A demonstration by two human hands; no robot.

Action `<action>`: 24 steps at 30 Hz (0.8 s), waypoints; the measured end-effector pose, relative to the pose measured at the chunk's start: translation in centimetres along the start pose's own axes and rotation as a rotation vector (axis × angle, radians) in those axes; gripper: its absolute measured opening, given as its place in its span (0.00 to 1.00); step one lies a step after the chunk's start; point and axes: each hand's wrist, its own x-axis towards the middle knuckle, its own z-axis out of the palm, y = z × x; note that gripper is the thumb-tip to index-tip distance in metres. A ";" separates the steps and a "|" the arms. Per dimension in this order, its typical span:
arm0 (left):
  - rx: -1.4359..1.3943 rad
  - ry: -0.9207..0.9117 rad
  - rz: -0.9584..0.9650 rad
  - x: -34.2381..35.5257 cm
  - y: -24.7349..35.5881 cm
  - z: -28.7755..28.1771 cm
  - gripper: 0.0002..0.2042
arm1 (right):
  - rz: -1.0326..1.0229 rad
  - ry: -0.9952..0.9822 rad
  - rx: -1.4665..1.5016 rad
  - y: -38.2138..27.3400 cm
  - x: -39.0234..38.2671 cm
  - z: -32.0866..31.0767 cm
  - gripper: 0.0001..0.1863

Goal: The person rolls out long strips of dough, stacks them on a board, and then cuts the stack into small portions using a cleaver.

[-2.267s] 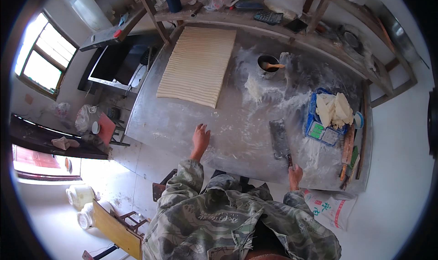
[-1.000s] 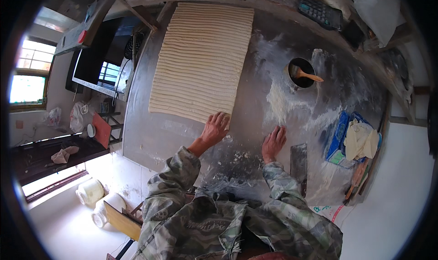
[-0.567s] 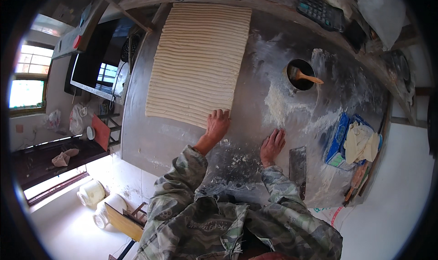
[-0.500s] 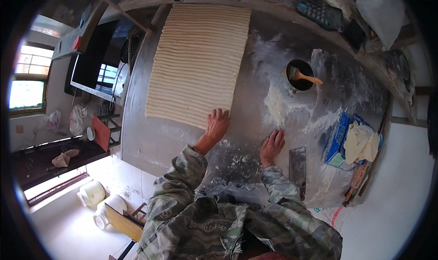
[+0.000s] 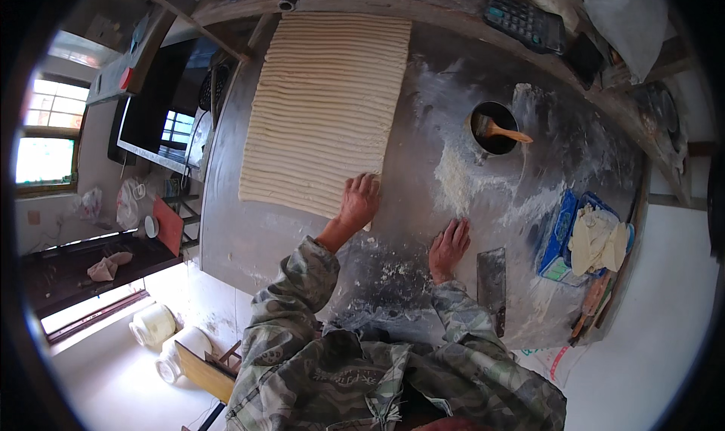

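A broad sheet of pale dough strips [image 5: 325, 106], laid side by side in close rows, covers the left part of the metal table. My left hand [image 5: 358, 203] is at its near right corner, with curled fingers closed on the end of the nearest dough strip. A short pale piece of that strip [image 5: 368, 225] shows below the palm; the fingertips' grip is partly hidden. Further right, my right hand [image 5: 448, 248] lies palm down on the tabletop, its fingers stretched out and holding nothing. Loose flour [image 5: 455, 183] is scattered just beyond it.
A dark round pot [image 5: 495, 145] with a wooden-handled brush [image 5: 510, 134] stands beyond my right hand. A flat dark metal blade [image 5: 492, 280] lies right of that hand. At the right edge is a blue box [image 5: 557, 234] topped with a pale cloth [image 5: 596, 238]. A calculator [image 5: 523, 23] sits on the far ledge.
A pale strip end now sticks out under my left palm at the dough's near corner. My right hand stays nearly in place. The whole view has shifted slightly.
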 end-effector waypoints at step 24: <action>0.117 -0.012 0.010 5.5 -2.0 1.2 0.12 | 0.009 -0.058 0.010 0.2 0.2 0.3 0.31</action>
